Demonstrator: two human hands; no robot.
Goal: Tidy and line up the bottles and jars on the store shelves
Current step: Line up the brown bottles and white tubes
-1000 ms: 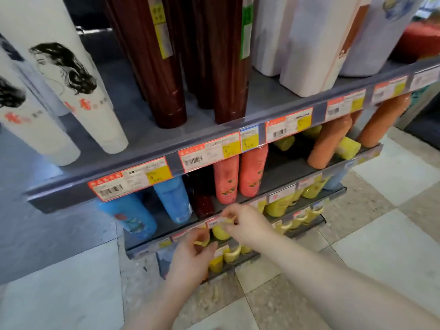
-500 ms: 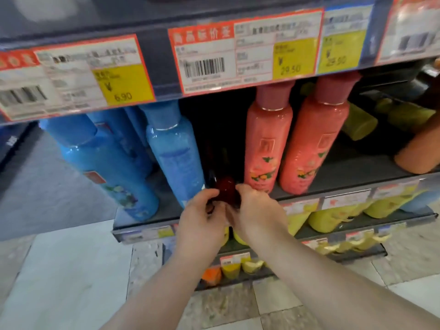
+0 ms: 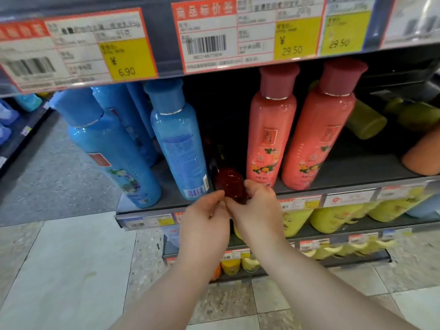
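A dark red bottle (image 3: 228, 181) stands in the gap between a blue bottle (image 3: 179, 144) and a pink bottle (image 3: 269, 136) on the grey shelf (image 3: 338, 184). My left hand (image 3: 204, 222) and my right hand (image 3: 258, 210) both grip its lower end at the shelf's front edge. A second pink bottle (image 3: 316, 139) stands to the right. More blue bottles (image 3: 112, 148) lean at the left. The red bottle's upper part is lost in the dark behind.
Price labels (image 3: 250, 34) line the shelf edge just above. Yellow bottles (image 3: 333, 216) fill the lower shelves; yellow-green bottles (image 3: 366, 120) lie at the back right beside an orange bottle (image 3: 421, 158). Tiled floor (image 3: 71, 270) lies below left.
The view has dropped closer to the lower shelf. My hands rose from the price strip of the yellow bottles' shelf and closed on the dark red bottle.
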